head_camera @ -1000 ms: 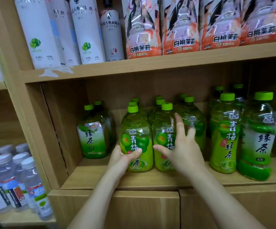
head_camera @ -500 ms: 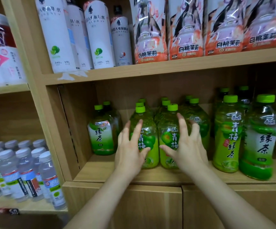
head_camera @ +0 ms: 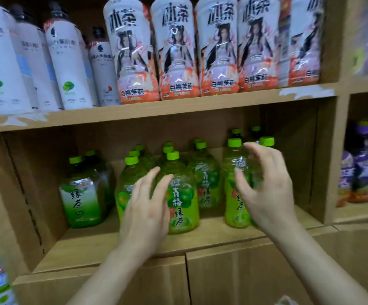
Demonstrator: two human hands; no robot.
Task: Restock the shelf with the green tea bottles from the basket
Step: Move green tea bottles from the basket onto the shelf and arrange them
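Moved since before: right hand [head_camera: 266, 188] had left the middle front bottle and swung over to the tall pair at the right end. The left hand [head_camera: 144, 208] had stayed low at the middle, its fingers drawn closer together.
Far left: pale-label bottle [head_camera: 80, 194] stood upright on the shelf [head_camera: 86, 247] near the left wall, with a gap between it and the middle group.
Left hand: fingers were straight and close together, pointing up and rightward, laid across the front of the left front bottle [head_camera: 128, 177]. It held nothing; whether it pressed or only touched, I could not tell.
Middle front bottle [head_camera: 183, 201]: upright, just beside the left fingertips on their right, with more rows behind it.
Right hand: fingers were spread and loosely curled. The thumb was in front of the tall bottle [head_camera: 233, 203] and the fingers were up near the cap of the right-end bottle [head_camera: 266, 141]. It was closed on nothing I could make out through the blur.
Relation that mattered: every bottle's long axis ran vertical. The right-end pair lay straight ahead of the right palm, deeper into the shelf, and well apart from the left hand, so the right hand was the nearer.
Basket: not in sight.
Likely step: straightening stock already placed, I judged.
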